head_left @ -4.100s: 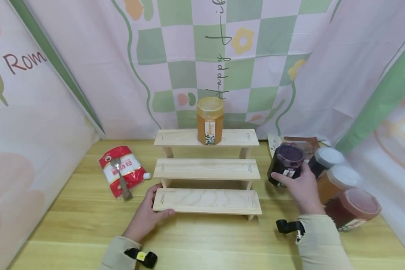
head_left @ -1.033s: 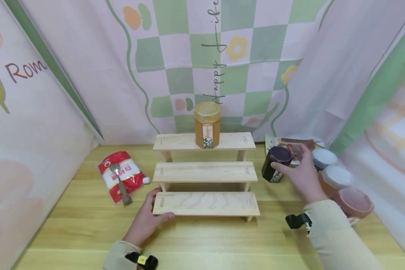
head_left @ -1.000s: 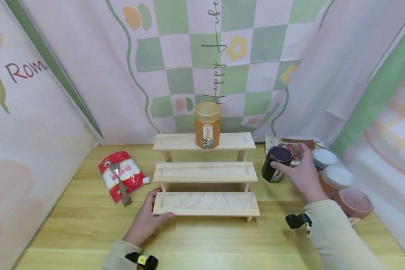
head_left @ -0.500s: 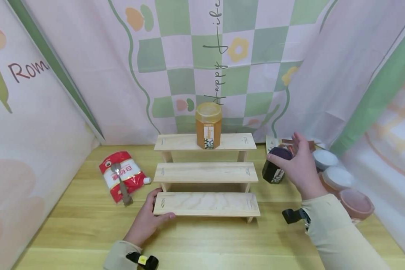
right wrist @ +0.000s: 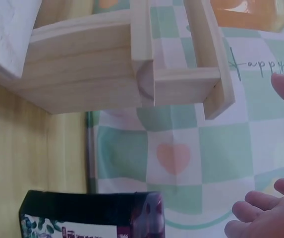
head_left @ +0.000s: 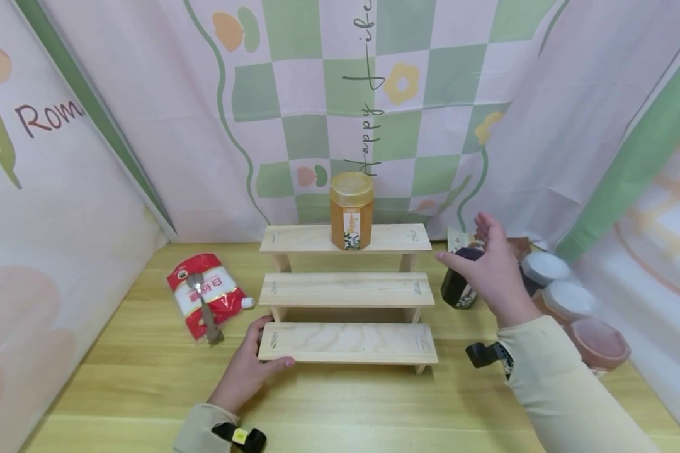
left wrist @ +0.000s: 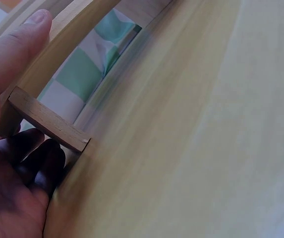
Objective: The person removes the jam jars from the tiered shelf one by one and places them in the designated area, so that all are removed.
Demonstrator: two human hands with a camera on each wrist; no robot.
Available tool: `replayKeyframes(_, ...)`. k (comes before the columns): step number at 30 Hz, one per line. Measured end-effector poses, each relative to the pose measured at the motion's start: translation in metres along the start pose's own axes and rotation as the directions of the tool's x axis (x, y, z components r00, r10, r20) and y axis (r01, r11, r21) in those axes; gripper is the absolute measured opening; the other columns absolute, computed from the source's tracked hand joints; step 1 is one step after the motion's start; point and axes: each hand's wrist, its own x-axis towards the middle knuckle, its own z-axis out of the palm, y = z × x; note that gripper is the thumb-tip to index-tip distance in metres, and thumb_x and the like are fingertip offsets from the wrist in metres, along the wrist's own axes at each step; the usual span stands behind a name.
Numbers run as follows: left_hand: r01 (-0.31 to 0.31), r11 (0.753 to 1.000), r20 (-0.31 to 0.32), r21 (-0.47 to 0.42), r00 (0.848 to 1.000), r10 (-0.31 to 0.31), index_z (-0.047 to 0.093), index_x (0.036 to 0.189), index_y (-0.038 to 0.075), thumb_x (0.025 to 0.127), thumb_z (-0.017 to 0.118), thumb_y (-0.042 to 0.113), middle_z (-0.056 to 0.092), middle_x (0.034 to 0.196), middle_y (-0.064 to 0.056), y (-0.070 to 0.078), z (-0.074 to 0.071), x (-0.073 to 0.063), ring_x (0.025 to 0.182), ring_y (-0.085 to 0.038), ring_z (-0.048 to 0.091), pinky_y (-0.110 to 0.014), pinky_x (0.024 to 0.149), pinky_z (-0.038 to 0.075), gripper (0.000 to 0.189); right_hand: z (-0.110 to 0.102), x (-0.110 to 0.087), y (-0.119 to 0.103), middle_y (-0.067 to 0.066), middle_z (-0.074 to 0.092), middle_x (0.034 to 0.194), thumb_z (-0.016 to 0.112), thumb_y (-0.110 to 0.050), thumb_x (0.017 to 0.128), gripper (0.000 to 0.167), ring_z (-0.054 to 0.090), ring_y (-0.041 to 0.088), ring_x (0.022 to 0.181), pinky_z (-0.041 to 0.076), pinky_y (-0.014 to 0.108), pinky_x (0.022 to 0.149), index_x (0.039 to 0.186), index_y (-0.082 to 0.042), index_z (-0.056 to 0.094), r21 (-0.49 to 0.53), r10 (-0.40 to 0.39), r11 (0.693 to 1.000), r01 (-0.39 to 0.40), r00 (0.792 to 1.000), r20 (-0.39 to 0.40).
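A three-tier wooden display stand (head_left: 345,289) stands on the table with a jar of amber honey (head_left: 352,220) on its top tier. My left hand (head_left: 248,371) grips the front left end of the bottom tier, thumb along the front edge and fingers curled behind the side leg (left wrist: 50,119). Right of the stand, a dark hexagonal jar (head_left: 458,288) sits upright on the table. My right hand (head_left: 495,274) hovers over it with fingers spread and thumb out, partly covering the lid in the head view. In the right wrist view the fingers (right wrist: 253,206) are apart from the dark jar (right wrist: 89,213).
At the right stand several more jars, among them a white-lidded one (head_left: 569,299) and a reddish one (head_left: 600,340). A red and white pouch (head_left: 223,283) with a spoon (head_left: 205,308) on it lies left. Printed curtains (head_left: 294,82) enclose the table. Packets (head_left: 518,245) lie at the back right.
My right hand held the dark jar, which stood slightly further right; it has let go, spread its fingers and risen above the lid. My left hand stays on the stand.
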Motion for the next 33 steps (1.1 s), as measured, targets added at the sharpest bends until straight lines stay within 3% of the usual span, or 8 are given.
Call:
replayKeyframes(10,0.001,1.000,0.001,-0.010,1.000,-0.001,0.030,0.153,0.015,0.072,0.090,0.030,0.056,0.132,-0.010,-0.003,-0.001,0.001,0.114,-0.024,0.060,-0.047,0.102,0.048,0.102,0.009,0.003,-0.018,0.009,0.006,0.168,0.080,-0.044,0.085,0.116,0.010,0.036,0.152,0.013,0.057,0.121,0.161,-0.010,-0.001,0.002,-0.027,1.000,0.027,0.999,0.038)
replayKeyframes(23,-0.008,1.000,-0.005,-0.006,1.000,0.008,0.032,0.153,0.016,0.070,0.091,0.030,0.057,0.132,-0.009,-0.004,-0.001,0.002,0.113,-0.024,0.061,-0.047,0.100,0.049,0.102,0.021,0.011,-0.030,0.011,0.025,0.164,0.081,-0.032,0.086,0.101,0.023,0.029,0.150,0.019,0.043,0.123,0.159,-0.006,0.016,0.102,-0.071,0.993,0.063,0.995,0.076)
replayKeyframes(33,-0.004,1.000,0.003,-0.009,1.000,0.004,0.031,0.153,0.015,0.071,0.091,0.032,0.056,0.134,-0.011,-0.004,-0.001,0.002,0.117,-0.026,0.059,-0.049,0.103,0.047,0.103,0.035,0.019,-0.039,0.011,0.035,0.159,0.082,-0.027,0.086,0.092,0.031,0.027,0.146,0.026,0.043,0.121,0.156,-0.005,0.026,0.154,-0.159,0.978,0.141,0.980,0.116)
